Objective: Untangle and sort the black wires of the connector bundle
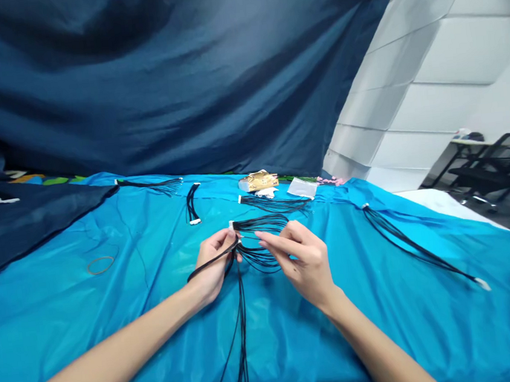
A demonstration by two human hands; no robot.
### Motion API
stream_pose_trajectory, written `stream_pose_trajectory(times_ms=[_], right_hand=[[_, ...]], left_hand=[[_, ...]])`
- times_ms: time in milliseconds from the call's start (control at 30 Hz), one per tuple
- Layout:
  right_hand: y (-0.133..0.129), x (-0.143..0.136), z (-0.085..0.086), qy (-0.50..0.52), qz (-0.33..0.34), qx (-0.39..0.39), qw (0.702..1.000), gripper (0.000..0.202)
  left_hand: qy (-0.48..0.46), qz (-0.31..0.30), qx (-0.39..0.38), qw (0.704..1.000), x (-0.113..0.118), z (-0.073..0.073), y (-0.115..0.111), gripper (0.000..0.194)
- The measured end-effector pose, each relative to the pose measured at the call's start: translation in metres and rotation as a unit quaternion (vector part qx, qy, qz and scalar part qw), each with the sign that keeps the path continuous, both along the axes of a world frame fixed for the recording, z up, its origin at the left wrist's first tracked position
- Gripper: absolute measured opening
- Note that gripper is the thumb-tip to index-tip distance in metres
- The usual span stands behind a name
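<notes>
Near the middle of the view, my left hand (216,267) is closed on a black cable bundle (262,256) by its white connectors. The bundle's thin wires loop out to the right, and several strands hang down toward the bottom edge. My right hand (301,258) is at the looped wires, its index finger and thumb close together on or beside a strand. Whether a wire is pinched between those fingertips is too small to tell. Just behind the hands, a white connector (232,225) sits at the left end of the upper wires.
Other black cable bundles lie on the blue sheet (91,330): one at right (418,247), one at far left (149,184), a short one (191,205) and one behind the hands (277,202). A gold packet (260,181) and a rubber band (101,265) are also there.
</notes>
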State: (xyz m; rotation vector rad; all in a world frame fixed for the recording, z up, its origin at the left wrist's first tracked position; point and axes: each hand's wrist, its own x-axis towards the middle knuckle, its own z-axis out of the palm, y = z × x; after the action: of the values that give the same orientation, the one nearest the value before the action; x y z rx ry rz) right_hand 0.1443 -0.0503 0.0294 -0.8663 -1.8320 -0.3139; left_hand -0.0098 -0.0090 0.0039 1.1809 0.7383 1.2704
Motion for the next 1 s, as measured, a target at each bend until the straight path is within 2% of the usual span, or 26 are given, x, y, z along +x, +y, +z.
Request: stream_pose_trajectory(times_ms=[133, 333, 1000], right_hand=[[-0.003, -0.008, -0.001, 0.034, -0.020, 0.039, 0.998, 0.006], [-0.004, -0.015, -0.002, 0.045, -0.044, 0.053, 0.997, 0.010], [-0.006, -0.020, -0.002, 0.071, -0.036, 0.010, 0.997, 0.015]], left_hand=[[0.006, -0.003, 0.012, 1.000, 0.001, 0.001, -0.003, 0.027], [-0.002, -0.014, 0.022, 1.000, 0.004, 0.002, -0.005, 0.028], [0.074, 0.019, 0.086, 0.993, 0.002, 0.000, -0.006, 0.031]])
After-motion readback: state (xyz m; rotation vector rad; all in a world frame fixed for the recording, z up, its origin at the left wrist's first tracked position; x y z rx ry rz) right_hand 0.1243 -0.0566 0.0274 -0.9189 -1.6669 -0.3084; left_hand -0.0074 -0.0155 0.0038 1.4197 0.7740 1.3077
